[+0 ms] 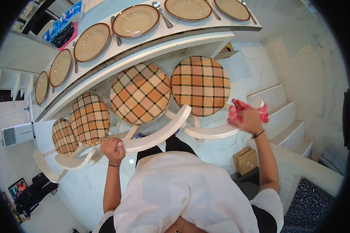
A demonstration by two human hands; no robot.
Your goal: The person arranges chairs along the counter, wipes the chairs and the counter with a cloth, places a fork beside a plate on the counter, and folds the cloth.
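Observation:
Red-and-white cloth is bunched in my right hand, at the right end of a white curved chair back. My left hand is closed around the left end of another white chair back. Beyond these backs are round plaid seats, one at the centre and one to its right. Two more plaid seats stand further left, with their own white backs.
Several beige plates with forks and spoons line the long counter. Steps rise at the right. A cardboard box is right of my body. A person in dark clothes is at the lower left.

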